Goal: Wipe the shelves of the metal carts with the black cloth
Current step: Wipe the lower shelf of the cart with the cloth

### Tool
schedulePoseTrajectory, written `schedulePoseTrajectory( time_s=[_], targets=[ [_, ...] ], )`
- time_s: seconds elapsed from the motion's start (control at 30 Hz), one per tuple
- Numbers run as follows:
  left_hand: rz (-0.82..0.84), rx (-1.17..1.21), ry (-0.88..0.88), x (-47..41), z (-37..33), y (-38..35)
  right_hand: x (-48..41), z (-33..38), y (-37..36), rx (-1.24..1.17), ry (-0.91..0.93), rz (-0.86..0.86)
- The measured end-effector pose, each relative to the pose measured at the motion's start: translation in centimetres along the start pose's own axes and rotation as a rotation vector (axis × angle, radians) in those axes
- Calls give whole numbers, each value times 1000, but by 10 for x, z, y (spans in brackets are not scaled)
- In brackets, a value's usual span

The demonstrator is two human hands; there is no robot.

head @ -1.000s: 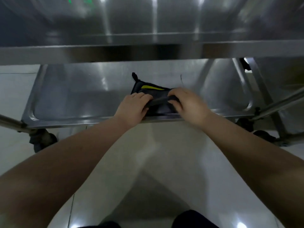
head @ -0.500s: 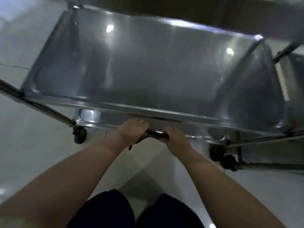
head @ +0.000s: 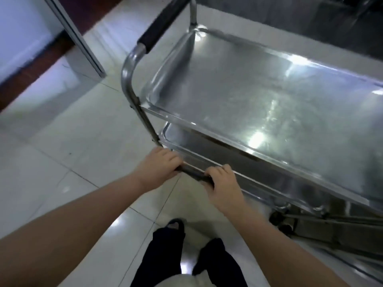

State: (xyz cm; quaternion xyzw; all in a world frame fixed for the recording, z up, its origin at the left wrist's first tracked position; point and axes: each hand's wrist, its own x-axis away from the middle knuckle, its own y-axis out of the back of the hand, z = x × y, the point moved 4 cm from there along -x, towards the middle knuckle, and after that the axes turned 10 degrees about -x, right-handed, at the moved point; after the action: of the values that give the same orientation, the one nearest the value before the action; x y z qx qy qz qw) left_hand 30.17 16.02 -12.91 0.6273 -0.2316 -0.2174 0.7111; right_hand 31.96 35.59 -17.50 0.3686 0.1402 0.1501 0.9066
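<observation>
A shiny metal cart fills the right half of the view, with its top shelf (head: 259,96) bare and a lower shelf (head: 207,148) showing beneath it. Both hands hold the black cloth (head: 193,172), bunched into a narrow strip, in front of the lower shelf's near rim. My left hand (head: 159,166) grips the strip's left end and my right hand (head: 223,185) its right end. Most of the cloth is hidden inside the fists.
The cart's push handle (head: 159,23) with a black grip rises at its left end. A second cart's frame and casters (head: 290,224) sit low on the right. White tiled floor (head: 62,162) lies to the left, a grey post (head: 78,40) behind. My legs (head: 182,255) stand below.
My view has risen from under the top shelf to above it. Both hands have drawn the cloth off the lower shelf to its front rim, bunched tighter.
</observation>
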Motion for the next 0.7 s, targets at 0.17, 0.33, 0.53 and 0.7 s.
schedulePoseTrajectory(
  time_s=[0.17,0.33,0.53,0.7],
  targets=[
    [-172,38,399,82,63,136,-77,144,56,-105,234,-37],
    [-303,-156,606,156,128,224,-154,274,61,30,453,83],
    [-345,-336,727,226,229,278,-229,397,27,192,641,-50],
    [-406,-404,756,253,333,287,-312,465,-13,263,665,-171]
  ],
)
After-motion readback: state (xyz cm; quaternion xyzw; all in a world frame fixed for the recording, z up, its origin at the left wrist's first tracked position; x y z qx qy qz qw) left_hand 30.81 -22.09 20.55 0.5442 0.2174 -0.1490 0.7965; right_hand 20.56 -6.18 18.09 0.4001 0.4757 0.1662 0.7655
